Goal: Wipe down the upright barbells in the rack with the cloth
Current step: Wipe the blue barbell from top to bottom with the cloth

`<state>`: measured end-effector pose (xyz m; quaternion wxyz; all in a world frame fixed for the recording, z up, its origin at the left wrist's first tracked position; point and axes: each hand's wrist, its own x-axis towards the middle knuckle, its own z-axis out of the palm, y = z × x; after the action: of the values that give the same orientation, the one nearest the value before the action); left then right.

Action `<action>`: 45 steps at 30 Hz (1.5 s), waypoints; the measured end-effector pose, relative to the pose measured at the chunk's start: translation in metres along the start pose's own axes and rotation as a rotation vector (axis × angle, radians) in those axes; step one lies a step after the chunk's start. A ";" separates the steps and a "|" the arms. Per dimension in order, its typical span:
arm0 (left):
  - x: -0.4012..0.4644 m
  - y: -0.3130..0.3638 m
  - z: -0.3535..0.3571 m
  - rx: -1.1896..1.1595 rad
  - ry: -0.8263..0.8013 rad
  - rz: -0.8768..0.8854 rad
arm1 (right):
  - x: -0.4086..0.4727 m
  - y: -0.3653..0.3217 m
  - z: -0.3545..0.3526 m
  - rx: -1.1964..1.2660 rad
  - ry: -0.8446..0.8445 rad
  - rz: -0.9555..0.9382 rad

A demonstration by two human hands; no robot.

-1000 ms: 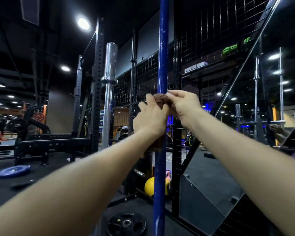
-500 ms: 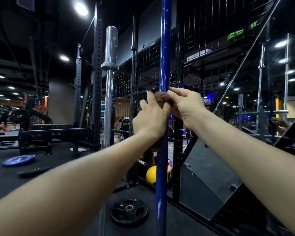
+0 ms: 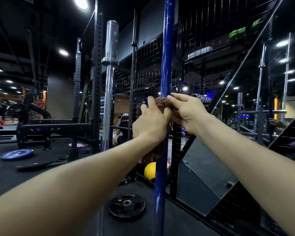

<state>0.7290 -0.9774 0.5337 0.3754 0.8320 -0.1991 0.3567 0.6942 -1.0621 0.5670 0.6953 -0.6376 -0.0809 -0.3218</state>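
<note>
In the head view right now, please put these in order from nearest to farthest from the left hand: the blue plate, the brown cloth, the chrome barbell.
1. brown cloth: under the left hand, on the blue barbell.
2. chrome barbell: upright, to its left.
3. blue plate: on the floor, far left.

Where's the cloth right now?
In the head view, centre frame, the brown cloth is wrapped around the blue barbell, gripped between the left hand and right hand.

Dark gym; ceiling spotlights (image 3: 81,2); wire-mesh wall (image 3: 148,65).
</note>
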 end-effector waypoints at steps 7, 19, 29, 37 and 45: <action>-0.048 -0.012 0.015 0.117 0.013 -0.030 | -0.007 0.013 -0.004 0.061 -0.021 0.048; -0.004 0.007 0.000 0.012 0.088 0.016 | -0.006 0.011 -0.012 -0.004 -0.062 0.105; -0.040 -0.006 -0.017 -0.123 -0.164 -0.108 | -0.048 0.006 -0.024 -0.302 -0.094 0.037; -0.012 0.038 -0.074 -1.169 -0.119 -0.354 | -0.080 -0.026 -0.031 -0.541 -0.285 -0.414; -0.019 0.037 -0.085 -1.332 -0.606 -0.427 | -0.080 -0.023 -0.011 -0.694 -0.193 -0.604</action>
<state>0.6565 -0.9348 0.5768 0.7877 0.5119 -0.3014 -0.1632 0.6159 -1.0440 0.5421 0.3054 -0.8074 -0.2146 -0.4570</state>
